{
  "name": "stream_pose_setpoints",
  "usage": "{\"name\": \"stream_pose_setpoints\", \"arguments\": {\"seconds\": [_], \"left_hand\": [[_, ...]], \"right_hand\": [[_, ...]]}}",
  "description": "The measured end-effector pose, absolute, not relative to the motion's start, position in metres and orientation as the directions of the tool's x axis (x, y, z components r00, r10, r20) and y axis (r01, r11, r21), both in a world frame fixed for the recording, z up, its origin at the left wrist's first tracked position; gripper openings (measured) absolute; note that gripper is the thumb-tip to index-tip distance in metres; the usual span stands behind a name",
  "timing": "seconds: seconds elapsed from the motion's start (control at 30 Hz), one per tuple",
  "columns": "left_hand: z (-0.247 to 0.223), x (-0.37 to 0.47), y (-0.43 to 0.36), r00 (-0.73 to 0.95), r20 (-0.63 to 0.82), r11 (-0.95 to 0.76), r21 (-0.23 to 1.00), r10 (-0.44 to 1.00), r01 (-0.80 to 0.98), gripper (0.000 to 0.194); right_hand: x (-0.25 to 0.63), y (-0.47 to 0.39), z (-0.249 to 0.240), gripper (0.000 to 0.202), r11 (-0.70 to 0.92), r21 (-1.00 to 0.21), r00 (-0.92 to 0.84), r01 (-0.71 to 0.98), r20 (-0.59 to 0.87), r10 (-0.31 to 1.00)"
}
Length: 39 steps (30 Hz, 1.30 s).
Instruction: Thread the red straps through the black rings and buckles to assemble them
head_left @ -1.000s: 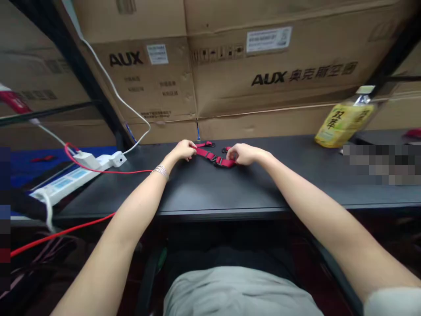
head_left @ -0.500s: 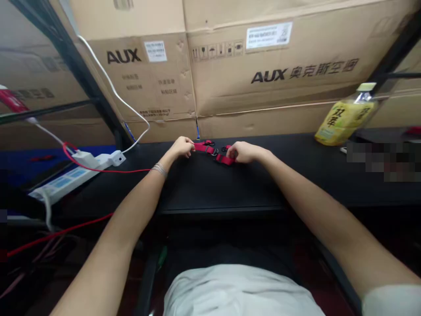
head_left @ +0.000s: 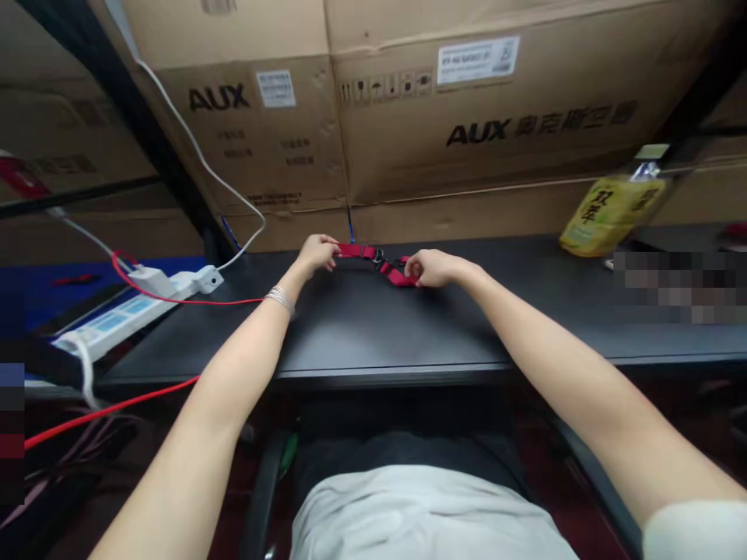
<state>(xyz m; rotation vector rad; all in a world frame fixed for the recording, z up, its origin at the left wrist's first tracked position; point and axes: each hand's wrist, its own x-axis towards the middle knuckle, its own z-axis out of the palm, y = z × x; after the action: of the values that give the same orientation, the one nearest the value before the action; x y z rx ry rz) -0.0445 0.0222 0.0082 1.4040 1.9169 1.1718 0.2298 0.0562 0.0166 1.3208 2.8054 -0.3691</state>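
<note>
A red webbing strap (head_left: 355, 250) with black buckles and a metal ring near its middle stretches between my hands, close to the back of the black table (head_left: 373, 334). My left hand (head_left: 318, 253) pinches its left end between thumb and fingers. On the other side, my right hand (head_left: 430, 268) has its fingers closed on the right part of the strap, which bends there. My fingers hide both gripped ends. A silvery bracelet circles my left wrist.
Large cardboard boxes (head_left: 490, 179) stand behind the table. At the left lies a white power strip (head_left: 134, 311) with plugs and a red cable (head_left: 122, 406). A yellow-labelled bottle (head_left: 612, 206) stands at the back right.
My left hand has moved slightly left and up, drawing the strap's left part with it. The strap looks straighter; a loose black-and-red piece above it no longer shows. My right hand has hardly moved.
</note>
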Motion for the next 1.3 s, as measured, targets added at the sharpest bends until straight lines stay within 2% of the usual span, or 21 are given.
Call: {"name": "stream_pose_setpoints", "arguments": {"seconds": [0.1, 0.33, 0.57, 0.87, 1.0, 1.3], "left_hand": [[0.010, -0.046, 0.021, -0.343, 0.120, 0.063, 0.877, 0.932, 0.477, 0.016], [0.005, -0.050, 0.020, -0.302, 0.050, 0.141, 0.803, 0.952, 0.579, 0.002], [0.004, -0.050, 0.021, -0.321, 0.045, 0.160, 0.796, 0.946, 0.583, 0.003], [-0.007, -0.044, 0.025, -0.255, -0.077, 0.223, 0.759, 0.964, 0.612, 0.005], [-0.007, -0.040, 0.024, -0.278, -0.135, 0.284, 0.735, 0.951, 0.615, 0.005], [-0.005, -0.038, 0.025, -0.278, -0.145, 0.294, 0.719, 0.950, 0.630, 0.008]], "right_hand": [[0.230, 0.055, 0.018, 0.030, 0.559, -0.194, -0.586, 0.806, -0.123, 0.801], [0.228, 0.051, 0.022, 0.023, 0.496, -0.141, -0.514, 0.857, -0.140, 0.846], [0.229, 0.052, 0.022, 0.027, 0.513, -0.162, -0.534, 0.843, -0.140, 0.834], [0.230, 0.054, 0.020, 0.041, 0.573, -0.209, -0.599, 0.793, -0.089, 0.796], [0.230, 0.056, 0.018, 0.046, 0.599, -0.216, -0.625, 0.771, -0.077, 0.777], [0.230, 0.058, 0.015, 0.048, 0.638, -0.230, -0.666, 0.735, -0.067, 0.743]]}}
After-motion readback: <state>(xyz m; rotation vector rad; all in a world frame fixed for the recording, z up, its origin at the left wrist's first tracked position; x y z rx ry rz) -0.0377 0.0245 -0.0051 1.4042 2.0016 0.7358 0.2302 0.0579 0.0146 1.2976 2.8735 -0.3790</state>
